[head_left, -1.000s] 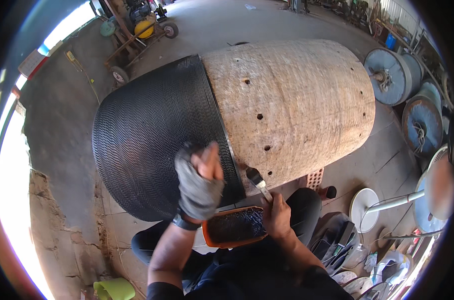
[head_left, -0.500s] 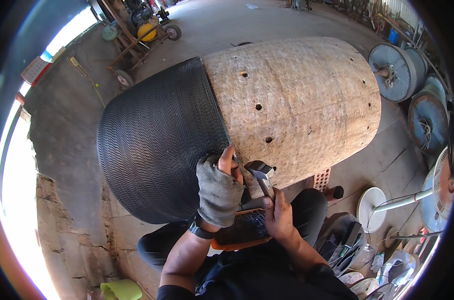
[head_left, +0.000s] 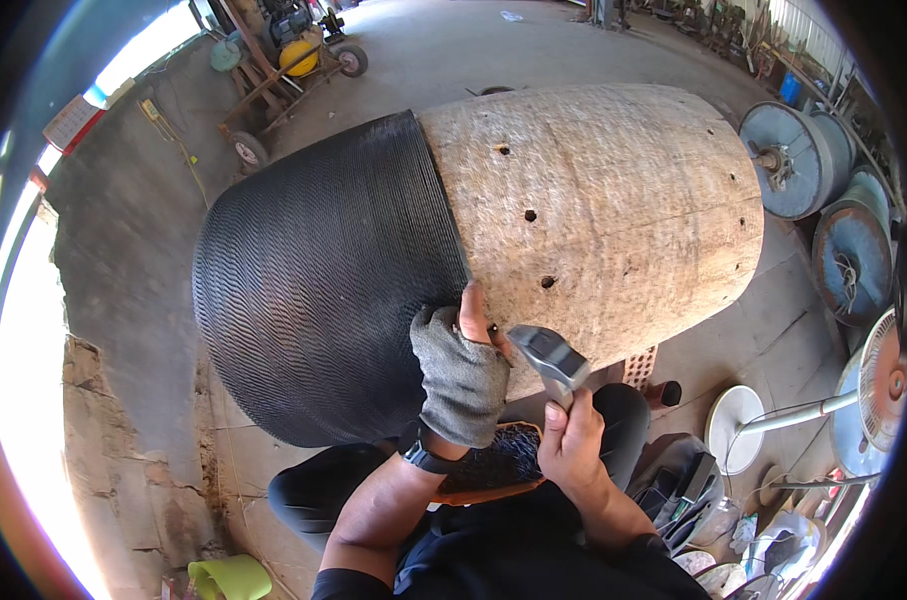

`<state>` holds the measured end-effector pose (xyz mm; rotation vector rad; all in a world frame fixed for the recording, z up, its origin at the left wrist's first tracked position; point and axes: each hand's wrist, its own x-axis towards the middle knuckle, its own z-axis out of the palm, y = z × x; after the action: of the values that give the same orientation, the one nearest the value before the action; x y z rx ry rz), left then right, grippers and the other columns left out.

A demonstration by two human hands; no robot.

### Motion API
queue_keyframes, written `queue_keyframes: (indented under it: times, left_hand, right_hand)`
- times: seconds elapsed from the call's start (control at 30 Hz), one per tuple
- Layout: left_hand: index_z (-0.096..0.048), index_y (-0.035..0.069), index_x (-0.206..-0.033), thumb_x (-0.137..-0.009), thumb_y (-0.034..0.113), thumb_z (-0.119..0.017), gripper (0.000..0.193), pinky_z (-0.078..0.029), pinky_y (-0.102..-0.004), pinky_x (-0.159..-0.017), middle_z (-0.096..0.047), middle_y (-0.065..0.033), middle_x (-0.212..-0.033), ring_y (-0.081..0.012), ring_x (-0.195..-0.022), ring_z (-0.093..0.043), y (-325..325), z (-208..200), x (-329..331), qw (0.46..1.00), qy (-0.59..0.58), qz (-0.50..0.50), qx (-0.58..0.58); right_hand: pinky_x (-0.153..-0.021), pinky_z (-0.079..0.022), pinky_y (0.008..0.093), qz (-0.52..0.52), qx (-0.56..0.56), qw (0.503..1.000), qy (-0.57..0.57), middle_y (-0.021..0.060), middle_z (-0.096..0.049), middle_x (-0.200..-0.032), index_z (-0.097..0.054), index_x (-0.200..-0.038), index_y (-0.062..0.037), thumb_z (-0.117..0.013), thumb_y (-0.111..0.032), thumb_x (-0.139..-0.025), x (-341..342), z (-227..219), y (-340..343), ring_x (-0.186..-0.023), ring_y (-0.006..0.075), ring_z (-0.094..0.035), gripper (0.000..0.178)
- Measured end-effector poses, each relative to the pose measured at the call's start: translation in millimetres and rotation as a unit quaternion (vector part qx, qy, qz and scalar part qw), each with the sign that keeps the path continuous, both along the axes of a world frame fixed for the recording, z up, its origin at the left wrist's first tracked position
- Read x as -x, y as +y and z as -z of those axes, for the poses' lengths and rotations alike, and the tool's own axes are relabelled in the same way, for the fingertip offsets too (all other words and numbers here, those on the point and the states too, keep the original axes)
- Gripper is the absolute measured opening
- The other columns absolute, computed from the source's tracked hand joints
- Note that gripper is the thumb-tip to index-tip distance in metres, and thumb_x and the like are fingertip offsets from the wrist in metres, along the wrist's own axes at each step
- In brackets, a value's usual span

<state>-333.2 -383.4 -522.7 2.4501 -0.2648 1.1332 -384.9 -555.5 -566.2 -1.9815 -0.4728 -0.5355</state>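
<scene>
A big barrel-shaped wooden drum (head_left: 614, 200) lies across in front of me, its bare right part dotted with dark holes. Black, finely ridged covering (head_left: 314, 270) wraps its left part. At the lower end of the covering's edge is my left hand (head_left: 461, 375), in a grey fingerless glove, thumb pointing up along the edge. Its other fingers curl in, and whatever they pinch is hidden. My right hand (head_left: 574, 440) grips a hammer (head_left: 551, 357) by the handle, its head raised just right of the left hand. Between my legs sits an orange-rimmed tray (head_left: 486, 494) of small dark pieces, perhaps nails.
Large metal spools (head_left: 789, 160) stand at the right, with a fan (head_left: 882, 380) and a round white disc (head_left: 735, 430) nearer. A wheeled machine (head_left: 299, 58) is at the far left. A yellow-green container (head_left: 229, 578) lies at the lower left. Bags and clutter fill the lower right.
The hammer has swung up and slightly right, away from the drum's edge, its head turned more toward me. The left hand stays at the covering's edge. The whole view has shifted a little.
</scene>
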Motion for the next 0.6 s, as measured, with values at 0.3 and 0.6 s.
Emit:
queue_keyframes:
  times: [0.3, 0.6]
  left_hand:
    - [-0.030, 0.001, -0.153, -0.076, 0.002, -0.073, 0.088, -0.043, -0.0503, -0.093, -0.058, -0.0082, -0.099, -0.0284, -0.092, -0.056, -2.1, 3.1, 2.1, 0.999, 0.028, -0.017, 0.020]
    - [-0.057, -0.002, -0.129, -0.079, 0.012, -0.075, 0.054, -0.046, -0.0506, -0.089, -0.061, -0.0148, -0.108, -0.0351, -0.095, -0.060, 2.0, 52.8, 87.7, 0.986, 0.107, 0.100, -0.080]
  right_hand:
    - [-0.056, -0.051, 0.0527, 0.036, 0.103, 0.993, 0.038, 0.0237, -0.062, -0.072, -0.052, -0.115, 0.0032, -0.056, -0.015, -0.100, -6.9, -0.1, 6.2, -0.062, 0.0478, -0.063, 0.023]
    - [-0.048, -0.039, 0.0273, 0.059, 0.069, 0.995, -0.040, 0.0047, -0.053, -0.064, -0.051, -0.105, 0.0034, -0.047, -0.033, -0.107, -9.7, 17.7, 14.2, -0.054, 0.0095, -0.050, 0.036]
